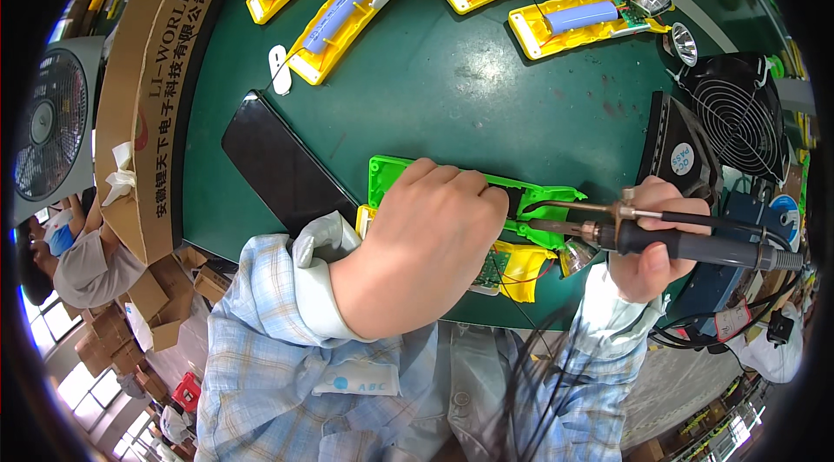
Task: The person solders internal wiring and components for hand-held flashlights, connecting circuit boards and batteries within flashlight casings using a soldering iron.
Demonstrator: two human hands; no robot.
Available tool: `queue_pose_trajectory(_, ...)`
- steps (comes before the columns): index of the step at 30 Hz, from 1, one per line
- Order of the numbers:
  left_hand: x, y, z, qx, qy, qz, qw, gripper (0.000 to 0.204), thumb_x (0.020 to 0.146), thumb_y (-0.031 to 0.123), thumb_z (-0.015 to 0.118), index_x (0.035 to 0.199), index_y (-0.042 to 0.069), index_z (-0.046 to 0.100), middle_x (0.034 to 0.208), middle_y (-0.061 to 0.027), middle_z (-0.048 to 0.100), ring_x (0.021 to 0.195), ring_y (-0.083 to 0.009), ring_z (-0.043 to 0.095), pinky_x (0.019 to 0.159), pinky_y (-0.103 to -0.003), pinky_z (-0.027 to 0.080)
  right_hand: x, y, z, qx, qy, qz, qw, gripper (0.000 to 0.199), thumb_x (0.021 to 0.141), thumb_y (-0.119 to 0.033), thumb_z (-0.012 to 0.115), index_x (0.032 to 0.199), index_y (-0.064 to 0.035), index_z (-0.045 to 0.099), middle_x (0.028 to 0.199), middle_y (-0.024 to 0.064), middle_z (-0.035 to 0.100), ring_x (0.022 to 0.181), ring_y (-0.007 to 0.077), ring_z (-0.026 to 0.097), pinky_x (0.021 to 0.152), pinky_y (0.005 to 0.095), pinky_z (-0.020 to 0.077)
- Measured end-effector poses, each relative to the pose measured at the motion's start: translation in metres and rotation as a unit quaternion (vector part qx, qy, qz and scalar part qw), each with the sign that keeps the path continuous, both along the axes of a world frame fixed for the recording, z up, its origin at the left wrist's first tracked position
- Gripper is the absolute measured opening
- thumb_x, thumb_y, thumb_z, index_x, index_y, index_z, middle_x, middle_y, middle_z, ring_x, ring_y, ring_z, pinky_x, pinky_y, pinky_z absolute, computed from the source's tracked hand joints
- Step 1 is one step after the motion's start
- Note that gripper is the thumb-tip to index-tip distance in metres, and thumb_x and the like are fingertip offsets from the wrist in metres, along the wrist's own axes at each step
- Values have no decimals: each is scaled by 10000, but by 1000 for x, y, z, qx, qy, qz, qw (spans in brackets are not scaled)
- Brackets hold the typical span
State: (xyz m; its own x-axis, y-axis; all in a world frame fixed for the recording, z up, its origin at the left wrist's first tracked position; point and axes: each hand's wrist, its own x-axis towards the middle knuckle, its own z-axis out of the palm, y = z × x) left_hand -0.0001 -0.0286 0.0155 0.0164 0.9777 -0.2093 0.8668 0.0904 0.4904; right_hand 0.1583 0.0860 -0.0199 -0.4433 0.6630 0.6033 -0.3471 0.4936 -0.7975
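Observation:
My left hand (426, 232) is closed over a green plastic flashlight half-shell (387, 175), pressing it down near the table's front edge. Its fingertips are mostly hidden beneath the hand. My right hand (641, 274) grips a soldering iron (712, 250) by its dark handle, with a thin metal wire-feed tube alongside. The iron's tip and the tube's end reach into the right end of the green shell. Just in front lies a yellow half-shell (524, 269) with a green circuit board and a shiny reflector (577, 257), partly covered by my left hand.
Several yellow half-shells (326, 32) with blue cells lie along the table's far side. A black phone (282, 162) rests to the left, near a cardboard box (165, 97). On the right stand a black fume fan (738, 119) and a blue box-shaped unit (725, 240) with cables.

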Motion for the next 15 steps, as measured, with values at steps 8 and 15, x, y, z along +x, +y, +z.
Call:
queue_pose_trajectory(8, 1, 0, -5, 22, 0, 12, 1000, 39, 700, 80, 523, 727, 54, 531, 681, -71, 527, 666, -240, 511, 638, -320, 379, -1, -1, -1, -4, -8, 22, 1000, 286, 708, -232, 574, 756, 22, 454, 707, 85, 418, 516, 193, 460, 457, 293, 331)
queue_pose_trajectory(15, 2, 2, -1, 32, -42, 54, 997, 73, 741, 63, 512, 737, 48, 441, 592, -83, 502, 589, -258, 503, 594, -335, 374, 1, 0, -1, 0, -37, 25, 999, 290, 704, -253, 554, 738, 8, 434, 708, 75, 406, 519, 186, 450, 475, 298, 327)
